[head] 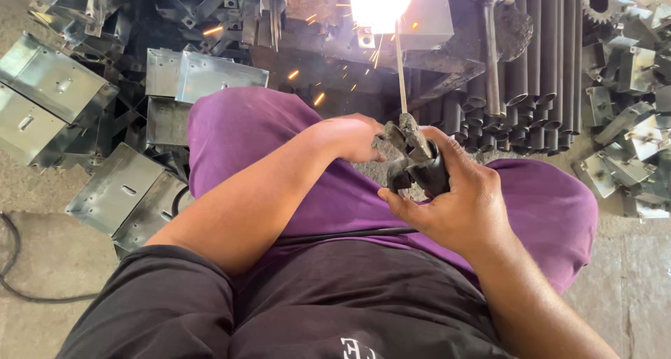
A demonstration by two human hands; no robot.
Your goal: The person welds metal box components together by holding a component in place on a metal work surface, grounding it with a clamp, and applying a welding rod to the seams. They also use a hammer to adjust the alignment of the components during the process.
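Here, both hands [419,177] grip a grimy black electrode holder [414,160].

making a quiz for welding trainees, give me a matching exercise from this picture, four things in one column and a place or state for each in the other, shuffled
Things:
1. welding rod
2. electrode holder
3. folded sheet-metal boxes
4. dark steel tubes

Places or states:
A. gripped in the right hand, steadied by the left hand
B. stacked on end at upper right
C. tip lost in a white glare throwing sparks
D. piled on the floor at left

Pairs: 1-C, 2-A, 3-D, 4-B
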